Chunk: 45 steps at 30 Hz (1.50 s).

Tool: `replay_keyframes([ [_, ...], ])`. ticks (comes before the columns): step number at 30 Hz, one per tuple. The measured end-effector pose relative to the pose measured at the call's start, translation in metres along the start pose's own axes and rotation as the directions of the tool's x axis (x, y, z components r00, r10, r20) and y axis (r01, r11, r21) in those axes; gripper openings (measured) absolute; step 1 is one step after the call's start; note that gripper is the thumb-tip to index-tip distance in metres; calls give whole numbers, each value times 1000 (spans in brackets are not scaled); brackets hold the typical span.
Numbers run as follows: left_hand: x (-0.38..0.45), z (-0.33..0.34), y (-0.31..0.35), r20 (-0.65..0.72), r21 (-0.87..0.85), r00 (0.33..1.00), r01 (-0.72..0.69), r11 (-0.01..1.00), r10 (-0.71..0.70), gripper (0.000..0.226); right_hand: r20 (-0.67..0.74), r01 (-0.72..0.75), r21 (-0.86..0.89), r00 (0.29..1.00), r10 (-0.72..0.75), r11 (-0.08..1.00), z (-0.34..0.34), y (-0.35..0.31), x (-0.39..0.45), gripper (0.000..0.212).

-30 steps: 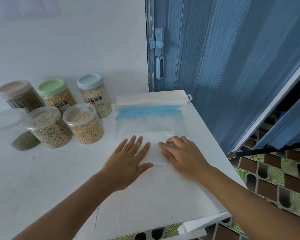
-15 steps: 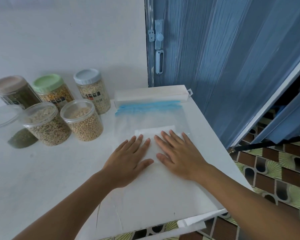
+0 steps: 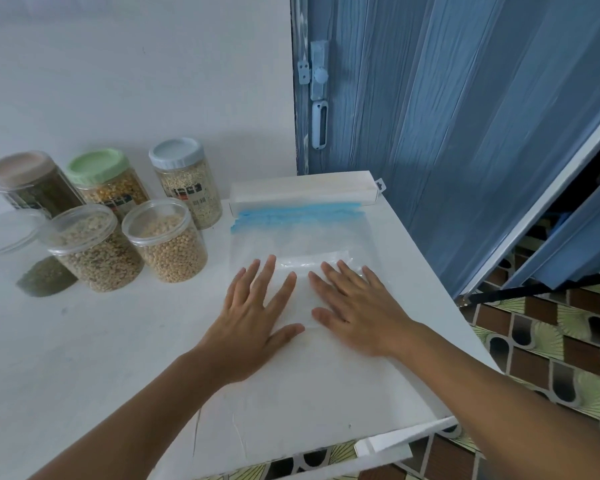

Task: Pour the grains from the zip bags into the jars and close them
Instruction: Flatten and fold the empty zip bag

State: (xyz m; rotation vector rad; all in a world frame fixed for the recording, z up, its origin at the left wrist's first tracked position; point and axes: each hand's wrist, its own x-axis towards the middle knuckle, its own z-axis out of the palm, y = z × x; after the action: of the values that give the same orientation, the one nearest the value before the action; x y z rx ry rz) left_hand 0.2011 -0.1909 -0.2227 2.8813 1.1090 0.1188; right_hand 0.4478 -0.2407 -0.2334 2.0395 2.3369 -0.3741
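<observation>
I see both hands flat, fingers spread, pressing the empty zip bags (image 3: 302, 237) on the white surface (image 3: 84, 358): left hand (image 3: 253, 317) beside right hand (image 3: 357, 313). Six jars (image 3: 168, 244) stand far-left w/ grains, lids on; white box (image 3: 302, 194) touches bags' blue zip edge.
</observation>
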Motion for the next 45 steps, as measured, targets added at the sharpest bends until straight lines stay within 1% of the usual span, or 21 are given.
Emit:
replay_keyframes([
  [1, -4, -1, 0, -78, 47, 996, -50, 998, 54, 75, 17, -1, 1, 1000, 1, 1000, -1, 1, 0, 67],
  [3, -8, -1, -2, -153, 131, 975, -144, 981, 163, 63, 33, 0, 4, 999, 0, 1000, -2, 1, 1, 67],
  [5, -7, 2, -7, -163, 167, 961, -195, 966, 222, 55, 42, -6, 11, 999, 6, 1000, -2, 1, 1, 67],
  [10, -1, 0, -7, -130, 194, 955, -241, 951, 268, 47, 38, 19, 46, 999, -21, 999, -9, 0, -3, 69],
  [12, 2, -7, -3, -99, 151, 972, -195, 969, 211, 49, -72, 93, 23, 993, -91, 995, -13, 0, -9, 74],
  [14, 6, -22, 1, -34, 29, 998, -55, 998, 56, 58, -229, 172, -69, 956, -183, 983, -19, 2, -15, 75],
  [16, 11, -34, 1, 33, -80, 997, 68, 994, -66, 52, -363, 221, -213, 887, -287, 952, -24, 6, -14, 54],
  [17, 14, -38, -2, 46, -148, 994, 101, 984, -95, 45, -370, 227, -222, 880, -297, 948, -29, 7, -12, 43],
  [20, 19, -57, -5, 154, -306, 984, 135, 942, -91, 29, -184, 161, 25, 971, -154, 987, -50, 6, -10, 42],
  [21, 18, -64, -6, 219, -326, 974, 134, 936, -63, 16, -139, 133, 95, 983, -119, 986, -56, 8, -10, 44],
  [22, 17, -69, -7, 284, -309, 958, 134, 942, -43, 28, -92, 105, 158, 992, -91, 982, -63, 10, -10, 46],
  [23, 15, -73, -8, 325, -285, 945, 131, 949, -32, 50, -30, 70, 236, 997, -64, 969, -70, 11, -11, 49],
  [24, 14, -77, -11, 354, -277, 935, 141, 950, -35, 57, 53, 35, 310, 997, -54, 950, -79, 12, -12, 53],
  [26, 15, -84, -15, 388, -322, 922, 126, 938, 9, 44, 226, -17, 374, 971, -74, 927, -96, 12, -13, 60],
  [28, 20, -93, -19, 453, -370, 890, 135, 919, 51, 28, 323, -33, 360, 942, -92, 932, -108, 13, -13, 63],
  [31, 34, -106, -25, 507, -434, 861, 215, 875, 40, 23, 329, -35, 355, 940, -90, 934, -121, 15, -3, 57],
  [35, 55, -115, -35, 527, -286, 844, 287, 914, -100, 68, 415, -135, 441, 907, -69, 887, -123, 20, 20, 53],
  [38, 73, -113, -41, 567, -370, 814, 385, 846, -123, 78, 464, -193, 455, 884, -47, 869, -122, 29, 37, 56],
  [40, 82, -107, -46, 579, -413, 805, 427, 804, -130, 70, 482, -195, 430, 875, -41, 882, -123, 30, 45, 59],
  [42, 88, -102, -54, 572, -404, 813, 399, 823, -113, 52, 467, -183, 411, 884, -34, 893, -124, 31, 52, 65],
  [45, 100, -98, -66, 547, -358, 831, 344, 868, -103, 33, 365, -110, 340, 931, -23, 934, -124, 35, 62, 84],
])
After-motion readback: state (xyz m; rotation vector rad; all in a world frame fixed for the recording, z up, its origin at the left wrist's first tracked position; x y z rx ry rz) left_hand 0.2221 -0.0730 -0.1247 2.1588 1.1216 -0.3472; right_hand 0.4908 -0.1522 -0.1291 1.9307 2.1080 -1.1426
